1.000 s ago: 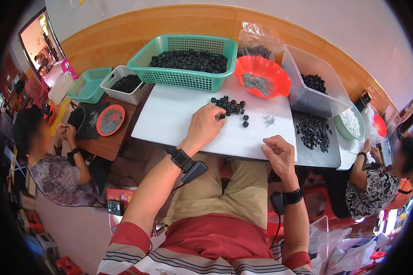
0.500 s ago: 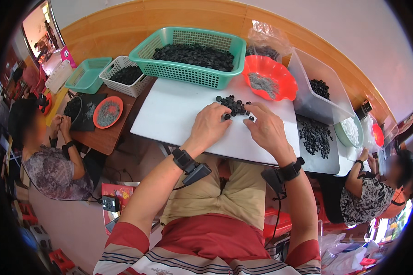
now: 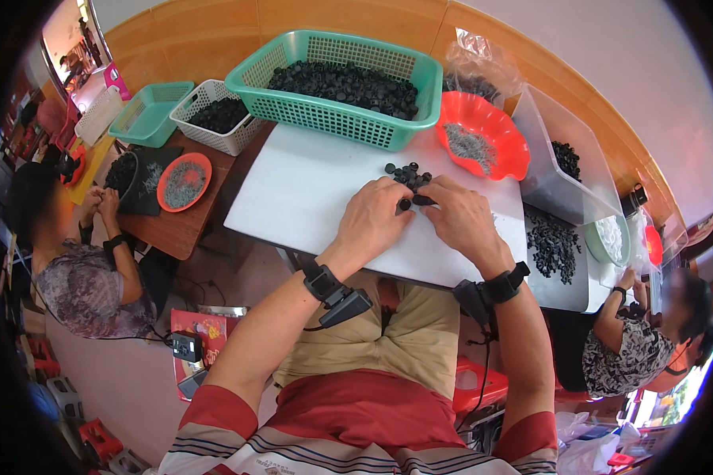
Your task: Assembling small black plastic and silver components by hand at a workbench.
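Observation:
Over the white tabletop (image 3: 293, 190) my two hands are close together, just in front of a small pile of round black caps (image 3: 408, 174). My left hand (image 3: 372, 220) is closed, with a short black cap (image 3: 404, 205) pinched at its fingertips. Facing it, my right hand (image 3: 463, 215) is also closed and grips a dark cap-like piece (image 3: 425, 200), whose exact shape is partly covered by the fingers. The two pieces are side by side; I cannot tell whether they touch.
Behind the pile stands a green basket (image 3: 333, 123) of black pieces. A red scalloped bowl (image 3: 511, 162) holds thin grey pins; a clear bin (image 3: 543, 186) is beside it. Loose black parts lie on a grey tray (image 3: 582, 289). People sit at left (image 3: 95, 289) and right (image 3: 626, 352).
My hands have come closer together, nearly meeting in front of the pile. The pieces at their fingertips are now side by side. The view has shifted slightly.

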`<state>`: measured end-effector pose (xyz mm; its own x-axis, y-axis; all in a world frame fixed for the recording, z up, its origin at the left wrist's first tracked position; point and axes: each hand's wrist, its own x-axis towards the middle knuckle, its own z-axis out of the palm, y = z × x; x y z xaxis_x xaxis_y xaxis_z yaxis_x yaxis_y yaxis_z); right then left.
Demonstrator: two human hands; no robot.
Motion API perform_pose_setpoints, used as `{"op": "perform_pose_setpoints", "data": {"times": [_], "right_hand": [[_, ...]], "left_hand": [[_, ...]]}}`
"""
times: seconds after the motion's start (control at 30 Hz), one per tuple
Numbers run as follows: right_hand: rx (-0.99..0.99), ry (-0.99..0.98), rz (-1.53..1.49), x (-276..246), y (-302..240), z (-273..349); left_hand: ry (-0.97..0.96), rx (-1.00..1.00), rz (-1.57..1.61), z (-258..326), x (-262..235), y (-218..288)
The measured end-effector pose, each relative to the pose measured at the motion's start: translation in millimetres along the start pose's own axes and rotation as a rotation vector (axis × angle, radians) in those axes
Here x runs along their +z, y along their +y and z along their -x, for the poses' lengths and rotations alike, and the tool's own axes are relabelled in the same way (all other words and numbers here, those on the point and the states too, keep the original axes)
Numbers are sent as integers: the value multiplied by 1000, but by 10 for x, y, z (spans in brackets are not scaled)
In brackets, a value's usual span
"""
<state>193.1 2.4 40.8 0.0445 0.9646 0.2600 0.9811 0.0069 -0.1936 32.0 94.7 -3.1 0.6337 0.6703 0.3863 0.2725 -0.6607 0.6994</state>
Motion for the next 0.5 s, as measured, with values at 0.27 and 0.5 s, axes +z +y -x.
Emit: {"op": "perform_pose_setpoints", "data": {"times": [0.27,0.5], "right_hand": [[-8,55,-139,-12,136,47],[58,34,-194,-31,105,26]], "left_hand": [[2,25,-9,8,37,-23],[10,31,-21,22,32,-30]]}}
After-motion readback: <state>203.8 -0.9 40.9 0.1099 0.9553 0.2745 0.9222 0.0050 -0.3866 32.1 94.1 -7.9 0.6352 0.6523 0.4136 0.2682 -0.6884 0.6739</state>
